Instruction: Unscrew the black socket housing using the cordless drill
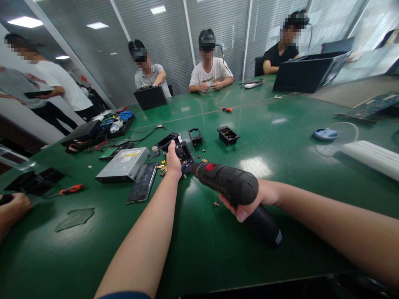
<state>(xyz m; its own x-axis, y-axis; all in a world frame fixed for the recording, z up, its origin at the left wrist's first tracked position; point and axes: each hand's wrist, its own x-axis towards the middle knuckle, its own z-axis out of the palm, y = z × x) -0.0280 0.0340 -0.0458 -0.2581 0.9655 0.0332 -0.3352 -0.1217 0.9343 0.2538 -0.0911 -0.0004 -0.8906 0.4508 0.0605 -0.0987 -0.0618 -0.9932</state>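
My right hand point(238, 207) is wrapped round the grip of a black cordless drill point(230, 180) with a red switch on top. The drill points left, its front end close to a black plastic housing point(186, 155); whether the bit touches it is hidden. That housing is gripped by my left hand point(173, 160), thumb upward. Around the left hand lie small brass parts point(162, 168) and screws. A loose brass screw point(216, 204) lies below the drill. Beyond the hands are a black frame point(195, 136) and an open black housing point(228, 135) with metal parts inside.
Left of my arm lie a silver disc drive point(124, 164), a dark phone point(142, 182) and an orange screwdriver point(71, 189). Another person's hand point(15, 207) is at the left edge. A white power strip point(374, 155) sits right. Several people work across the green table point(280, 137).
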